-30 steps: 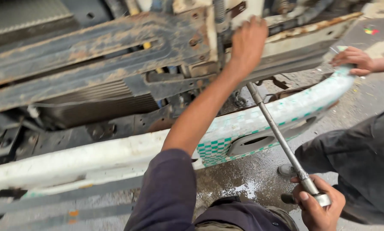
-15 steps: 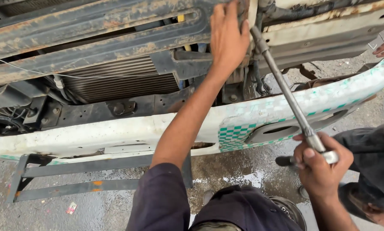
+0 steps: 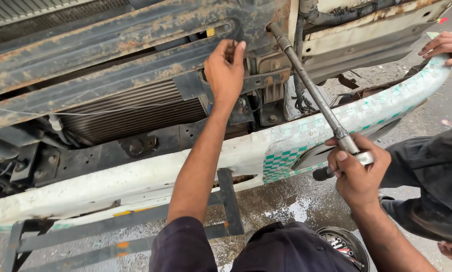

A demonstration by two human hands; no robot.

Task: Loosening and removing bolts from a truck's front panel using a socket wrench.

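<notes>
Right hand (image 3: 359, 174) fully closed around the handle of the long wrench (image 3: 314, 93). Left hand (image 3: 225, 73) half-curled, fingertips touching the rusty frame (image 3: 110, 45), gripping nothing.

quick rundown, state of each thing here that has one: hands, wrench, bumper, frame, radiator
left hand: raised, fingers on the rusty frame
right hand: closed around the wrench handle
long socket wrench: tilted, far end up at the frame
rusty frame: corroded, paint flaking
white bumper: hanging low, slanted, scuffed
radiator: exposed behind the bumper
another person's hand: resting on the bumper's end
ground: wet
</notes>
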